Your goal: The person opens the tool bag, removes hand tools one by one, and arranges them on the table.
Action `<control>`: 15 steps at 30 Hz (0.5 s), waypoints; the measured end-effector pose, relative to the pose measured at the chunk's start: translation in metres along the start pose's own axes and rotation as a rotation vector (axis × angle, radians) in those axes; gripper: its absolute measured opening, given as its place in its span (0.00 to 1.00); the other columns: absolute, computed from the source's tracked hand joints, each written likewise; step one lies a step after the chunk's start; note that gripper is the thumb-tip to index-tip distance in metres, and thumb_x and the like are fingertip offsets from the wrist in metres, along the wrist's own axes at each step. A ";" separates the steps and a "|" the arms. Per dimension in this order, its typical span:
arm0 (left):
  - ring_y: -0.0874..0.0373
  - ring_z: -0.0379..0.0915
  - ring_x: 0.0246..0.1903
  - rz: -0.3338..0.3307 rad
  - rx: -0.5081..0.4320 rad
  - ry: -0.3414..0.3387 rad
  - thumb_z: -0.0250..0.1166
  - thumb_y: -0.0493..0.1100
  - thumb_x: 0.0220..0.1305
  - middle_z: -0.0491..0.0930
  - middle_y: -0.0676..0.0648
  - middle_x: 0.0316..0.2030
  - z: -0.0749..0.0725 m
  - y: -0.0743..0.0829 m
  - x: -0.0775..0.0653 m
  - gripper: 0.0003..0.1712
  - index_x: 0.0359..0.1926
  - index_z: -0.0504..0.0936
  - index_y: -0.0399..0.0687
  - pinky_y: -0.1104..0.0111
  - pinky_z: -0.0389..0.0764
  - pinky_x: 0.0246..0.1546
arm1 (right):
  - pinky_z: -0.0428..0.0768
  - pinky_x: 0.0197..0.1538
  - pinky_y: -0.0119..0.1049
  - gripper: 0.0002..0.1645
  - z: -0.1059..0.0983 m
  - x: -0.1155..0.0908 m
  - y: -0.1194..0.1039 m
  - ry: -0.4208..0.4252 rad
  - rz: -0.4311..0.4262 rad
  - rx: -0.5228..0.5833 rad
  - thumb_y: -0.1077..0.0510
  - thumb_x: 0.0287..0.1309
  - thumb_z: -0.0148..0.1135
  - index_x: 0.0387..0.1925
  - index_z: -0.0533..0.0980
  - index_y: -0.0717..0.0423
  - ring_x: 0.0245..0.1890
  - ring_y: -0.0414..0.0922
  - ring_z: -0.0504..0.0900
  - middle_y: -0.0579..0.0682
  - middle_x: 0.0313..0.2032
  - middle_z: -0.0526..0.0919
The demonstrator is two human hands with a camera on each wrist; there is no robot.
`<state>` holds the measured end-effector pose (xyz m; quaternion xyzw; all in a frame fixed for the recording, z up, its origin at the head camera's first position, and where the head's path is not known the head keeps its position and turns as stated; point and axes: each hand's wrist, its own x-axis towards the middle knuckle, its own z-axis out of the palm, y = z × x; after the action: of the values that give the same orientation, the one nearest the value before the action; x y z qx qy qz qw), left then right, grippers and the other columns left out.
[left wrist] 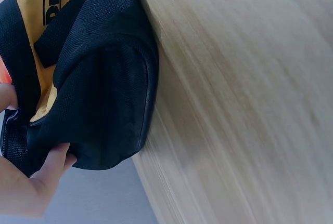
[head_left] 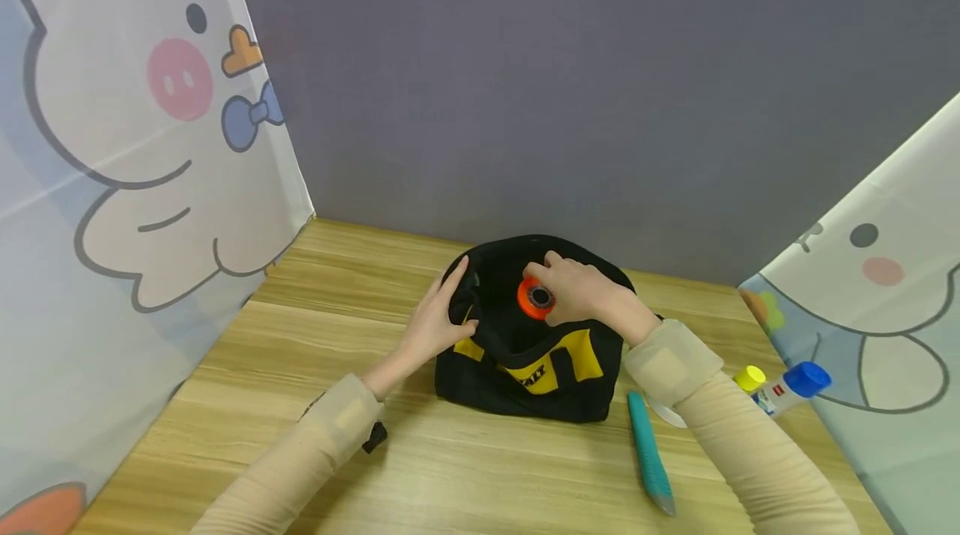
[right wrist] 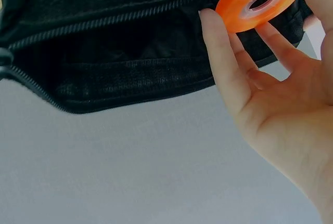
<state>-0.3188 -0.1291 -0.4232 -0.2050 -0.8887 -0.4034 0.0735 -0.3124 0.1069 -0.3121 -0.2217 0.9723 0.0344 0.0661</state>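
A black and yellow tool bag (head_left: 480, 389) stands on the wooden table with its zipped top spread wide. At the bag's left end, my left hand (head_left: 433, 322) grips the rim; the left wrist view shows its fingers against the outer black fabric (left wrist: 109, 104). My right hand (head_left: 577, 289) holds an orange roll of tape (head_left: 525, 300) over the opening. Seen from the right wrist, thumb and fingers pinch the tape roll (right wrist: 229, 13) close to the zipper (right wrist: 130, 16). The bag's interior is dark, its bottom hidden.
Right of the bag lies a teal utility knife (head_left: 647, 452). A blue-capped glue stick (head_left: 787, 392) and a yellow cap (head_left: 750, 378) show beyond the right sleeve, which partly covers a white object (head_left: 666, 412). A small black item (head_left: 375, 437) sits beside the left sleeve. A grey wall (head_left: 525, 102) rises behind.
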 end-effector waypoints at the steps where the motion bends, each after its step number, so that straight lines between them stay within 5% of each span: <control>1: 0.49 0.74 0.32 0.001 0.001 0.000 0.73 0.43 0.55 0.51 0.38 0.77 0.000 0.000 0.000 0.60 0.79 0.44 0.69 0.67 0.67 0.26 | 0.81 0.42 0.43 0.42 -0.001 -0.001 0.000 -0.001 0.002 -0.003 0.55 0.45 0.78 0.63 0.69 0.47 0.38 0.48 0.75 0.56 0.48 0.74; 5: 0.44 0.76 0.45 0.005 0.013 -0.002 0.73 0.43 0.55 0.51 0.37 0.77 -0.001 0.001 0.000 0.60 0.79 0.44 0.68 0.64 0.70 0.30 | 0.81 0.40 0.42 0.41 -0.003 -0.006 0.003 -0.001 -0.004 -0.001 0.55 0.45 0.78 0.62 0.70 0.48 0.37 0.48 0.75 0.56 0.47 0.74; 11: 0.42 0.78 0.46 -0.010 0.010 -0.011 0.73 0.44 0.56 0.50 0.37 0.77 -0.002 0.001 -0.001 0.60 0.79 0.44 0.69 0.63 0.72 0.31 | 0.81 0.40 0.42 0.41 -0.006 -0.013 0.007 0.011 -0.014 0.005 0.56 0.45 0.78 0.63 0.70 0.49 0.37 0.48 0.75 0.57 0.47 0.74; 15: 0.38 0.75 0.57 -0.005 0.004 -0.009 0.73 0.44 0.56 0.50 0.38 0.77 -0.001 0.001 -0.002 0.60 0.79 0.44 0.68 0.54 0.79 0.41 | 0.81 0.40 0.43 0.42 -0.008 -0.018 0.008 0.000 -0.008 -0.002 0.56 0.46 0.77 0.63 0.70 0.49 0.37 0.48 0.76 0.57 0.47 0.75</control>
<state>-0.3167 -0.1297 -0.4225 -0.2045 -0.8904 -0.4008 0.0690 -0.3013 0.1213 -0.3017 -0.2257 0.9713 0.0353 0.0659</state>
